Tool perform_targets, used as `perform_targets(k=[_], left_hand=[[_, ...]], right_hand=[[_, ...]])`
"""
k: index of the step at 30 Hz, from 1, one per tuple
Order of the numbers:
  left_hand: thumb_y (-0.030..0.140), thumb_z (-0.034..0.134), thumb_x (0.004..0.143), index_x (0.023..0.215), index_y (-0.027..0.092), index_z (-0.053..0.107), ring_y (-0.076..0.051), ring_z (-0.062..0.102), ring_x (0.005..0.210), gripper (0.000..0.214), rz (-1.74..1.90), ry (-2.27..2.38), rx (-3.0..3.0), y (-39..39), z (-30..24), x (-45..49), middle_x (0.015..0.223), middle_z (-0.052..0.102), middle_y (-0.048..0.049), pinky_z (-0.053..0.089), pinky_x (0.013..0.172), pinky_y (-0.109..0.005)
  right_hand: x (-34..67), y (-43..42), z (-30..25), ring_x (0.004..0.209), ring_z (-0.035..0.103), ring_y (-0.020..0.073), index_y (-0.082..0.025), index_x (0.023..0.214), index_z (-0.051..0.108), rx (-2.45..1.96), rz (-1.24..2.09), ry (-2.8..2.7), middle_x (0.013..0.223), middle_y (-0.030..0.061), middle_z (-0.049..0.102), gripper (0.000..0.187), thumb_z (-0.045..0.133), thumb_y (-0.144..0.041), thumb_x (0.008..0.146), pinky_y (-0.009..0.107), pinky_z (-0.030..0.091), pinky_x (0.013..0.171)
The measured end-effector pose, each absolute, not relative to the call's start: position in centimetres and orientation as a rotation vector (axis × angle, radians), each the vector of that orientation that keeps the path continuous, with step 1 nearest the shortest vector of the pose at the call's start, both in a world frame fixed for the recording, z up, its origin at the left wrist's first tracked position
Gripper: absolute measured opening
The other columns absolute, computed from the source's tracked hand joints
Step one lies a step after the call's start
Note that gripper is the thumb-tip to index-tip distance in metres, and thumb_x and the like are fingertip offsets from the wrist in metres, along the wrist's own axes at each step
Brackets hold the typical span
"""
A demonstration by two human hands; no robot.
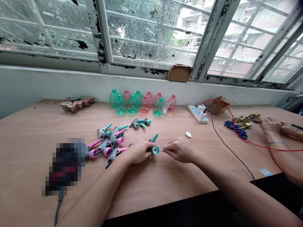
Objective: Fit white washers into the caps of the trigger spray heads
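A left hand [141,152] grips a spray head [155,150], center frame; the right hand [179,149] pinches a thin rod [161,150] that, tilted, could slip.

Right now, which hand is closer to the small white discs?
Right. The right hand is just short of the white discs, slightly to their left; the left hand is farther left, at the teal-collared spray head.

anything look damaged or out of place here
Yes, the window frame beyond the table: ragged dark patches break its pale surface, like flaked paint. The spray heads by the left hand lie jumbled.
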State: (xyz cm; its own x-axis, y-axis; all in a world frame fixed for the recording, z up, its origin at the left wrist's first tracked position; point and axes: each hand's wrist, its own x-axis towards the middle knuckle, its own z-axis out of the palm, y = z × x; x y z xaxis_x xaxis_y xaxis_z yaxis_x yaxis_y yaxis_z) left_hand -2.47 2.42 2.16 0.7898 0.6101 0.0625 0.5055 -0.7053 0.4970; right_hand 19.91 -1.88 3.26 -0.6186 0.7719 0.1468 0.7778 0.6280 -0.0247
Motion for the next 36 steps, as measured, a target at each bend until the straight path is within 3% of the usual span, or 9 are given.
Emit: perform_targets(k=[9, 15, 22, 32, 36], left_hand=[[0.015, 0.048, 0.080, 0.085, 0.020, 0.064, -0.015, 0.056, 0.069, 0.017, 0.350, 0.868, 2.504, 2.4, 2.0, -2.5, 0.077, 0.065, -0.0004, 0.035, 0.061, -0.023], [0.015, 0.048, 0.080, 0.081, 0.019, 0.062, -0.014, 0.054, 0.066, 0.015, 0.372, 0.858, 2.506, 2.3, 2.1, -2.5, 0.074, 0.064, -0.0002, 0.033, 0.060, -0.023], [0.013, 0.049, 0.079, 0.085, 0.019, 0.062, -0.014, 0.053, 0.067, 0.016, 0.405, 0.811, 2.488, 2.5, 1.8, -2.5, 0.077, 0.064, 0.0005, 0.034, 0.061, -0.022], [0.022, 0.051, 0.081, 0.074, 0.017, 0.058, -0.012, 0.051, 0.063, 0.011, 0.422, 0.880, 2.451, 2.4, 2.4, -2.5, 0.069, 0.058, 0.0011, 0.032, 0.057, -0.022], [0.018, 0.050, 0.079, 0.077, 0.018, 0.059, -0.014, 0.053, 0.066, 0.010, 0.452, 0.923, 2.496, 2.2, 2.2, -2.4, 0.073, 0.062, 0.0002, 0.033, 0.059, -0.022]], right_hand=[[19.8, -2.6, 0.2, 0.058, 0.054, 0.0107, -0.020, 0.085, 0.071, -1.296, 0.035, -2.465, 0.065, 0.0014, 0.064, 0.041, 0.035, -0.033, 0.099, 0.022, 0.029, 0.058], [19.7, -2.4, -1.5, 0.061, 0.059, 0.0121, -0.020, 0.096, 0.073, -1.160, 0.149, -2.280, 0.073, 0.0052, 0.070, 0.033, 0.043, -0.032, 0.096, 0.022, 0.033, 0.059], [19.9, -1.8, -2.5, 0.056, 0.057, 0.0120, -0.021, 0.094, 0.074, -1.027, 0.199, -2.208, 0.068, 0.0051, 0.069, 0.029, 0.047, -0.032, 0.095, 0.021, 0.036, 0.056], [19.6, -2.0, -2.5, 0.060, 0.057, 0.0114, -0.020, 0.090, 0.073, -1.103, -0.137, -2.178, 0.070, 0.0039, 0.068, 0.027, 0.049, -0.030, 0.094, 0.023, 0.032, 0.060], [19.4, -2.4, -1.3, 0.059, 0.056, 0.0114, -0.021, 0.090, 0.072, -1.241, -0.319, -2.205, 0.065, 0.0019, 0.065, 0.028, 0.047, -0.031, 0.095, 0.025, 0.028, 0.058]])
